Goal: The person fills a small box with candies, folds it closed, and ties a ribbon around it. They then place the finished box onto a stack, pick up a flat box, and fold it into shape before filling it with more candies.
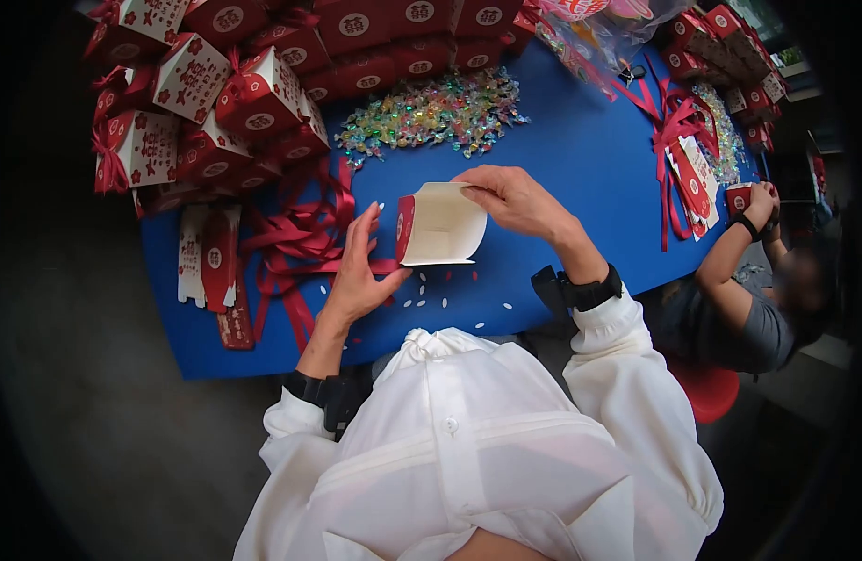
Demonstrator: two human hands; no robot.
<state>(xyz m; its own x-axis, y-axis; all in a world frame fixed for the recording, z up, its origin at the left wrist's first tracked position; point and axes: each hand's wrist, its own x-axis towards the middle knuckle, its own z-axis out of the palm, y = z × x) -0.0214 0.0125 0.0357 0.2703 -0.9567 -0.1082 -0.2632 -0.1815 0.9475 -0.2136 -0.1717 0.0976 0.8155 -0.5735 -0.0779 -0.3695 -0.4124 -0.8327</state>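
Note:
A partly folded gift box [440, 231], cream inside with a red printed side, stands out above the blue table with its hollow inside facing me. My right hand [515, 201] pinches its upper right edge between thumb and fingers. To its left, my left hand [358, 280] is open, fingers spread, the thumb tip close to the box's lower left corner; whether it touches cannot be made out. Red ribbons [300, 224] lie just left of that hand. Beyond the box is a heap of wrapped candies [431, 117].
Finished red and white boxes [253, 93] are stacked at the back left. Flat box blanks [209, 257] lie on the blue table [562, 140] at left. Small white paper bits [444, 303] are scattered near me. On the right, a co-worker [758, 290] holds another box [739, 197].

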